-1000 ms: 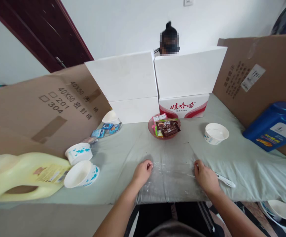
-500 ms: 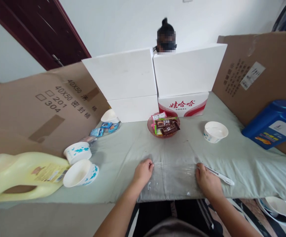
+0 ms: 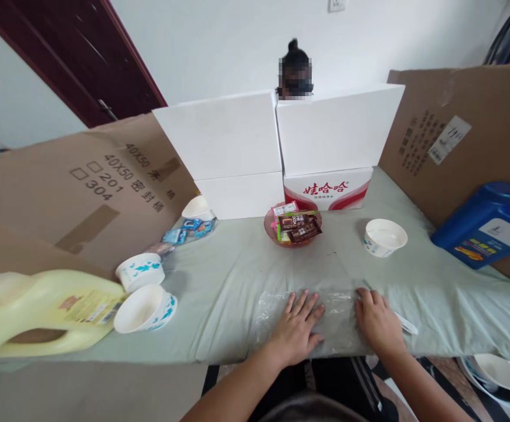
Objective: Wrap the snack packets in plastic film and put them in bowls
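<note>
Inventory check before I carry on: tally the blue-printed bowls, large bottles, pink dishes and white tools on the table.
Blue-printed bowls: 3
Large bottles: 2
Pink dish: 1
White tool, partly hidden by the right hand: 1
Total: 7

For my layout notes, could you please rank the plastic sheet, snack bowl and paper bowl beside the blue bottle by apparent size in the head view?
1. Plastic sheet, partly under the left hand
2. Snack bowl
3. Paper bowl, somewhat smaller

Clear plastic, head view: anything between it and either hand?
Nothing visible: the left hand lies spread on the clear plastic, and the right hand is at its right edge.
</note>
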A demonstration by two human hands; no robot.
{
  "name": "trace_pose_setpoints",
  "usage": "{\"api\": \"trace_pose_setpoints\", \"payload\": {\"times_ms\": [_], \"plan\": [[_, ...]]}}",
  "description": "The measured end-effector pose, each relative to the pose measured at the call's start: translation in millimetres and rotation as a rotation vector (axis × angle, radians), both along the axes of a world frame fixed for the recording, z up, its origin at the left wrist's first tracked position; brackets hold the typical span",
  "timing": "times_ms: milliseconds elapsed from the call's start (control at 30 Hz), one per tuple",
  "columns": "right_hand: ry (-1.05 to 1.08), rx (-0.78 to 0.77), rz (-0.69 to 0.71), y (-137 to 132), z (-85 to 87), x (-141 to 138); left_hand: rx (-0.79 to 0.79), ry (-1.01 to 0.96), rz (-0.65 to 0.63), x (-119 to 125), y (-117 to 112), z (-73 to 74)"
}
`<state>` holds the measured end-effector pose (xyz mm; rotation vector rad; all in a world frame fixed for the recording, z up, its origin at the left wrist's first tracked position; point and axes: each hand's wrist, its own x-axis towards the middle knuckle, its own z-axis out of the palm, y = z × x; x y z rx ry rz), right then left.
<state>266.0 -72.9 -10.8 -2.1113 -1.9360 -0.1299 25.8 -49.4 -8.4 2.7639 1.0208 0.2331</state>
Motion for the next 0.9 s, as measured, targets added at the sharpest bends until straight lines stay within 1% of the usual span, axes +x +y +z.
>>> {"api": "trace_pose_setpoints", "payload": {"times_ms": [67, 100, 167, 233, 267, 333, 400, 500, 600, 700, 800, 900], "plan": [[0.016, 0.126, 0.055, -1, 7.8, 0, -0.019, 0.033, -0.009, -4, 1, -1.7], [0.033, 0.170, 0.116, -2, 10.2, -5, -0.024, 0.048, -0.012, -5, 1, -2.0], [0.066, 0.200, 0.290, -2, 9.8, -19, -0.031, 0.069, -0.018, -6, 1, -2.2], [0.070, 0.182, 0.470, -3, 1.9, -37, -0.033, 0.064, -0.015, -5, 1, -2.6], [0.057, 0.169, 0.528, -4, -3.8, -44, -0.029, 0.048, -0.012, -4, 1, -3.1], [0.017, 0.146, 0.562, -8, -15.7, -51, -0.012, 0.010, -0.008, -2, 0, -4.7], [-0.017, 0.125, 0.543, -12, -23.9, -46, 0.012, -0.017, 0.000, -3, 0, -7.0], [-0.038, 0.089, 0.535, -20, -25.5, -23, 0.043, -0.014, 0.037, -15, 3, -9.8], [-0.042, 0.084, 0.551, -30, -19.8, 6, 0.089, -0.006, 0.084, -43, 7, -9.9], [-0.019, 0.073, 0.614, -42, -13.9, 27, 0.148, -0.073, 0.100, -78, 7, -5.6], [0.011, 0.015, 0.726, -53, -9.0, 31, 0.152, -0.176, 0.097, -100, 0, 4.0], [0.056, -0.026, 0.808, -58, -3.6, 19, 0.083, -0.230, 0.078, -104, -9, 15.2]]}}
